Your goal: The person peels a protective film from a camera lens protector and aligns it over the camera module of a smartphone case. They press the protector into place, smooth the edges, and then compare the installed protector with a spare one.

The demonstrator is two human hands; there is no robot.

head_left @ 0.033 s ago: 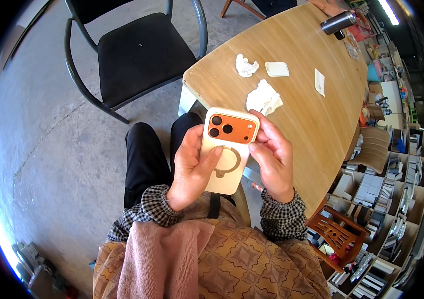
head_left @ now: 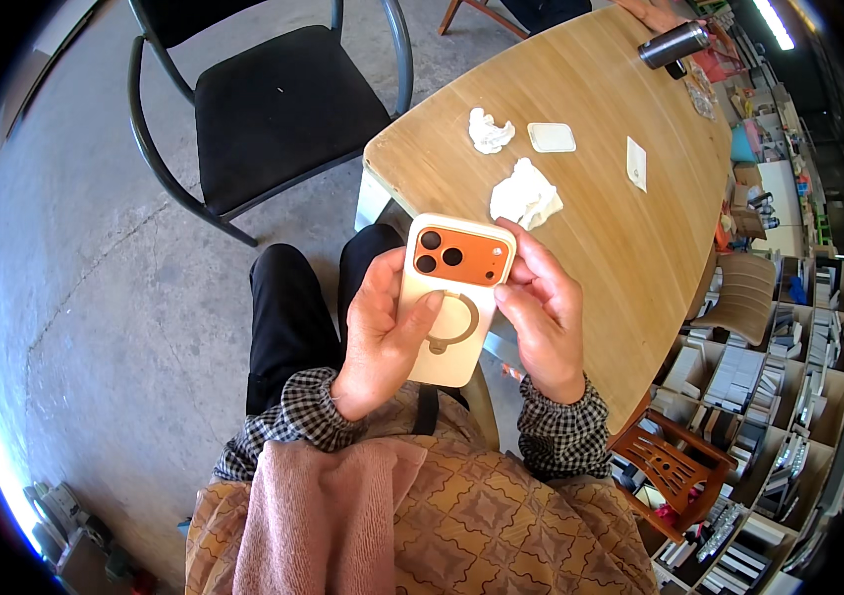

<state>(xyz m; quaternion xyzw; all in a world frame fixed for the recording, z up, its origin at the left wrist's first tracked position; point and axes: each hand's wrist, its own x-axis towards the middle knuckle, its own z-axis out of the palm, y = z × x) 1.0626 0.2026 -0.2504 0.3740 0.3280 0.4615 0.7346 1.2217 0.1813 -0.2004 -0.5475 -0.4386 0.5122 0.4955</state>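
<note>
A smartphone (head_left: 468, 289) in a cream case is held upright above my lap, its back turned toward me. Its orange camera panel (head_left: 471, 260) has three dark lenses, and a beige ring (head_left: 474, 319) sits on the case below. My left hand (head_left: 378, 322) grips the left edge, thumb resting against the ring. On the other side, my right hand (head_left: 549, 317) pinches the upper right edge between thumb and fingers. The phone's screen side is hidden, as are some fingertips behind it.
On the wooden table (head_left: 620, 258) lie crumpled tissues (head_left: 527, 195), a white rounded-rectangle piece (head_left: 552, 138), a small white packet (head_left: 636, 165) and a dark flask (head_left: 674, 46). A black chair (head_left: 283, 109) stands left. A pink towel (head_left: 318, 516) covers part of my lap; shelves (head_left: 788, 397) fill the right.
</note>
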